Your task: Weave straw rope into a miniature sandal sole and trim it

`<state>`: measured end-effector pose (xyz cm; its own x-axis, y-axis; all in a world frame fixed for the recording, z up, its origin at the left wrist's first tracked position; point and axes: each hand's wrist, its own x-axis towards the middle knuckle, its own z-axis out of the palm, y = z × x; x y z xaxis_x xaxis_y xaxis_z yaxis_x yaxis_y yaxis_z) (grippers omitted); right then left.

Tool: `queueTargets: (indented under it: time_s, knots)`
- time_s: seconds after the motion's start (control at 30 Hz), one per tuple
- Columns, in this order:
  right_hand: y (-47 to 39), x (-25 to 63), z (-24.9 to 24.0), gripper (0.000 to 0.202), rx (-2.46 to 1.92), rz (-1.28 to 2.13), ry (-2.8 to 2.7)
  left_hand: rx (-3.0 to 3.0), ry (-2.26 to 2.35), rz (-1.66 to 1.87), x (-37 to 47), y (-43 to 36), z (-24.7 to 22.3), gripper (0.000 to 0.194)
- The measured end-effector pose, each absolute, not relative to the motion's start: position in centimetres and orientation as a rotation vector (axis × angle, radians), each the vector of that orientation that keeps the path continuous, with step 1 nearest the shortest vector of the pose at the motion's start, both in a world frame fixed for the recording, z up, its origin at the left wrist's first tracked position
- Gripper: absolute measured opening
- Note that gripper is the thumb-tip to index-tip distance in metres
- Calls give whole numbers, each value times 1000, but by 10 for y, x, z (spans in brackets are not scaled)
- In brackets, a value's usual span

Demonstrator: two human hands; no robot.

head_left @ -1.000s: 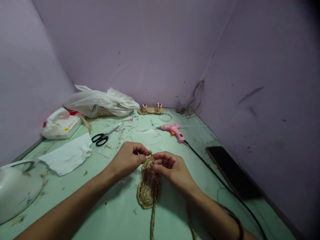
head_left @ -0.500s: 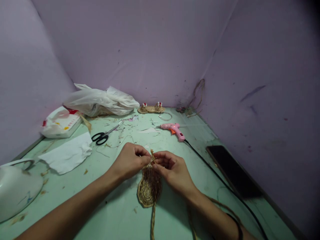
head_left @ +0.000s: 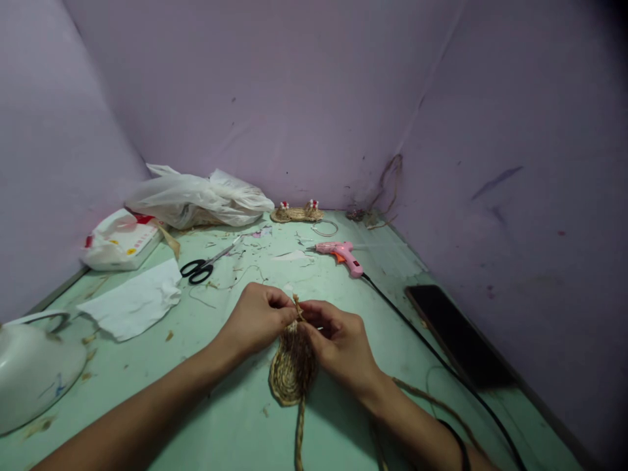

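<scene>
A coiled straw-rope sole (head_left: pixel 289 373), oblong with a rounded near end, is held at its far end between my two hands. My left hand (head_left: pixel 262 317) pinches its upper left edge. On the other side, the fingers of my right hand (head_left: pixel 338 333) close on a short rope end (head_left: pixel 297 302) that sticks up at the tip. My fingers partly hide the sole's far end. From its near end a braided rope (head_left: pixel 299 435) trails toward me, and more rope (head_left: pixel 436 405) passes by my right forearm.
A pink glue gun (head_left: pixel 343 254) lies beyond my right hand, its black cord running past a phone (head_left: pixel 456 333). Scissors (head_left: pixel 199 269), white paper (head_left: pixel 137 301), a box (head_left: pixel 132 242) and a plastic bag (head_left: pixel 201 196) lie left. Another woven piece (head_left: pixel 297 214) sits by the wall.
My right hand has turned slightly and its wrist sits a little lower. The short rope end has tipped slightly left. Both hands keep their hold on the sole's far end.
</scene>
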<state>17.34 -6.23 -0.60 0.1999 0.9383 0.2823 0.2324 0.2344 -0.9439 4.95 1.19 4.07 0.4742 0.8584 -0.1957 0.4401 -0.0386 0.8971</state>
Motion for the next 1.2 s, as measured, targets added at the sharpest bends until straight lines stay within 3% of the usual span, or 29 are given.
queueTargets:
  time_s: [0.33,0.63,1.2]
  knots:
    - [-58,176,3,25,-1243,998,-1120,1668,1045,468,49,11,42,10]
    - [-55,182,7,14,-1330,879,-1164,1684,958,377,49,8,39,11]
    - [-61,183,10,17,-1369,850,-1235,1319,840,315,47,17,43,6]
